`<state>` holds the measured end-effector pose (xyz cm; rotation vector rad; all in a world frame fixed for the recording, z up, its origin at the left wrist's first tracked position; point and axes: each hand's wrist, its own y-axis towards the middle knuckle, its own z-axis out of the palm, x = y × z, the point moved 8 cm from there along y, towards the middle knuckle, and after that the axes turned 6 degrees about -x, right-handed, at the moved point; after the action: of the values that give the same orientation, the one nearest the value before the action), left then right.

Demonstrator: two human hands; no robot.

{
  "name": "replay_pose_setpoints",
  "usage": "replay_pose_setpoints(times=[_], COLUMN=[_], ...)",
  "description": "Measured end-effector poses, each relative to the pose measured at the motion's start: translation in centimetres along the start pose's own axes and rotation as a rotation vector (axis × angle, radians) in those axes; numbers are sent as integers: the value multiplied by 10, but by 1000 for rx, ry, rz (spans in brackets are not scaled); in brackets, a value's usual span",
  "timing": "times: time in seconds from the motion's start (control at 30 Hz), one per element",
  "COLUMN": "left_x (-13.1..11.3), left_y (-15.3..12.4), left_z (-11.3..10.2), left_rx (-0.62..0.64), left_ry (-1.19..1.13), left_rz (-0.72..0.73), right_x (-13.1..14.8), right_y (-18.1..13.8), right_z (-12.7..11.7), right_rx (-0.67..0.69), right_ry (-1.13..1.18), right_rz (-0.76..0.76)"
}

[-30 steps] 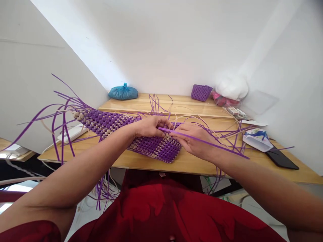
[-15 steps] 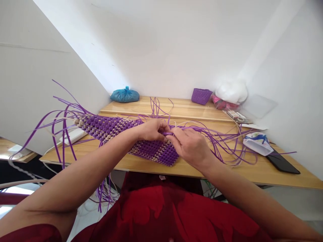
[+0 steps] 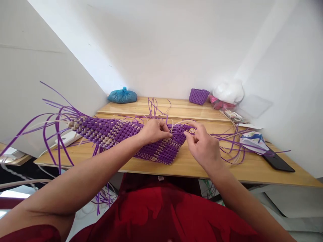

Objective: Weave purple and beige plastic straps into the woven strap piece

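A woven piece (image 3: 118, 129) of purple and cream plastic strips lies along the front of the table, with long loose strips trailing from both ends. My left hand (image 3: 155, 131) is over its far edge, thumb and fingertips pinched on the weave where a purple strip emerges. To the right, my right hand (image 3: 204, 146) is closed, its thumb and forefinger pinching that thin purple strip (image 3: 178, 134), which runs between both hands. A cream strip (image 3: 172, 124) rises beside my left fingertips. My left hand and forearm hide part of the weave.
On the raised back ledge sit a blue plastic bag (image 3: 122, 95), a small purple woven pouch (image 3: 199, 96) and a white bag (image 3: 228, 91). At the right lie a white packet (image 3: 253, 143) and a flat black object (image 3: 279, 162). Loose purple strips (image 3: 234, 137) spread towards them.
My right hand has moved right, away from my left, drawing out the purple strip between them. My left hand stays at the weave. The whole view has shifted slightly.
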<state>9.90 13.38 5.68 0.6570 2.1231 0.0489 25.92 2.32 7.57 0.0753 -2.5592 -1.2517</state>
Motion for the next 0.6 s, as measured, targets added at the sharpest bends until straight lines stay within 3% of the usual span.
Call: replay_pose_setpoints(times=[0.07,0.17,0.33,0.43,0.53,0.6], left_x=[-2,-8,-13,-17,-19,-18], left_y=[-2,-8,-12,-10,-10,-11], left_z=[-2,-3,-3,-2,-2,-6], left_rx=[-32,-78,-111,-43,88,107], left_ry=[31,93,160,152,135,153], left_rz=[0,12,13,95,167,170], right_x=[19,36,52,60,58,51], right_y=[0,8,27,23,9,8], right_z=[2,12,7,2,14,19], right_rx=[-15,18,131,347,630,594], right_ry=[98,45,-145,-59,299,448], right_rz=[-136,-334,-456,-391,-181,-69])
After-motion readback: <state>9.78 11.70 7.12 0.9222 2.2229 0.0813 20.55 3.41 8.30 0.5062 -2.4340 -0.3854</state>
